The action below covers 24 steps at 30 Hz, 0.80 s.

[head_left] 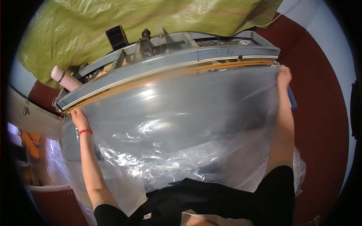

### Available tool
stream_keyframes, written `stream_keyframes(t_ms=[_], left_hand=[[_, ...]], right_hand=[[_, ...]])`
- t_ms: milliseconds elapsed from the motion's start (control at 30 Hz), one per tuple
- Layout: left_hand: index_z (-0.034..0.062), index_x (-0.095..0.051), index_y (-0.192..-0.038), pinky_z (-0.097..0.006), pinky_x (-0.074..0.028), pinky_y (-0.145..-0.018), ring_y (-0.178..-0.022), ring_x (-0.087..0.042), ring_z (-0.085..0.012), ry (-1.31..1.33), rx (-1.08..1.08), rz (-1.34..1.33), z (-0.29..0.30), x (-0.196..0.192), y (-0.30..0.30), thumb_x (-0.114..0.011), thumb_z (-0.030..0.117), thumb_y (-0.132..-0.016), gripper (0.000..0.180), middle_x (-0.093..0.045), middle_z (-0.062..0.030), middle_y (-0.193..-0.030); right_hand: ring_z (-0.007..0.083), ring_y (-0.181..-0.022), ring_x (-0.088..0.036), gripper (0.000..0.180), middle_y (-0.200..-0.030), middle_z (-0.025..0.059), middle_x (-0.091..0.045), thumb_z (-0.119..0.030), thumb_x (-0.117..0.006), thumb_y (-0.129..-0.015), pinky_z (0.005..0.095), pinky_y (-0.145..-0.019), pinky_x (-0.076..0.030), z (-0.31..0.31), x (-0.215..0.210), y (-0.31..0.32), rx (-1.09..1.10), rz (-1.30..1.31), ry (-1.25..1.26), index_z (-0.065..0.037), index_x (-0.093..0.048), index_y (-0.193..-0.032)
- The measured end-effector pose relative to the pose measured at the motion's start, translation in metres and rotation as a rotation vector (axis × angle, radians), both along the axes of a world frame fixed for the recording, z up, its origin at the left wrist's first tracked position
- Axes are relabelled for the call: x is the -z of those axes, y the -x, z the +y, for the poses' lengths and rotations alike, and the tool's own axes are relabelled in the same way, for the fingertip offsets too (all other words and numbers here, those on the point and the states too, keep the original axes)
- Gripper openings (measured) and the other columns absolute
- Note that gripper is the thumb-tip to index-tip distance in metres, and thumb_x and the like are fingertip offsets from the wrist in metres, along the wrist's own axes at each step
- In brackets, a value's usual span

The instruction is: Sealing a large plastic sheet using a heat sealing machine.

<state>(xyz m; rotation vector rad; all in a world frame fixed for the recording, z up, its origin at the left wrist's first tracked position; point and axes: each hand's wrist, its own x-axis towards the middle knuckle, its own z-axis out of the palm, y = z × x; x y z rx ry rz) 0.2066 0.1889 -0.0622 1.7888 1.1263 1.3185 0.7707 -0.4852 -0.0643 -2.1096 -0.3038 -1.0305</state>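
A wide, clear plastic sheet [177, 113] is stretched between my hands, its far edge along a long grey metal frame [166, 58]. My left hand [79, 119], with a red bracelet at the wrist, is closed on the sheet's far left corner, near the frame's left end. At the far right corner my right hand [284, 76] grips the sheet by the frame's right end. An orange strip [147, 77] runs along the near side of the frame, just beyond the sheet's edge. Toward my body the sheet falls in shiny, crumpled folds.
A pink cylinder [66, 78] leans at the frame's left end. Behind the frame stand a black rectangular object [117, 37] and a yellow-green tarp [158, 19]. Dark red floor [320, 113] shows at the right, and a pale panel with a lock [34, 109] at the left.
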Motion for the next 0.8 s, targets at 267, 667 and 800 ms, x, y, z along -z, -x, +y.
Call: stream_keyframes(t_ms=[267,667,800], left_hand=[[0.0090,-0.044,-0.063,-0.020,-0.028,-0.046,-0.051,-0.034,-0.0046,-0.057,0.003,-0.158,0.078,0.057,0.015,-0.050,0.019,-0.082,0.022,-0.040,0.0055,-0.057],[0.0087,-0.047,-0.070,-0.019,-0.035,-0.042,-0.048,-0.043,-0.0069,0.268,0.077,-0.344,0.049,0.029,-0.010,-0.050,0.015,-0.082,0.013,-0.049,0.0004,-0.059],[0.0088,-0.047,-0.071,-0.021,-0.036,-0.038,-0.044,-0.045,-0.0097,0.228,-0.020,-0.333,0.060,0.033,0.002,-0.049,0.015,-0.081,0.012,-0.050,-0.0016,-0.058]], right_hand=[[0.0081,-0.054,-0.043,0.016,-0.060,-0.0009,-0.049,-0.017,-0.057,-0.080,0.0238,-0.052,-0.038,0.076,0.035,-0.013,-0.254,0.261,-0.423,-0.002,-0.056,-0.075],[0.0133,-0.045,-0.050,0.015,-0.062,0.0071,-0.053,-0.015,-0.052,-0.081,0.0252,-0.043,-0.040,0.069,0.018,-0.006,-0.170,0.358,-0.658,-0.001,-0.046,-0.085],[0.0135,-0.041,-0.049,0.022,-0.062,0.0083,-0.054,-0.023,-0.045,-0.085,0.0245,-0.038,-0.037,0.075,0.018,-0.007,-0.159,0.300,-0.628,-0.001,-0.046,-0.087]])
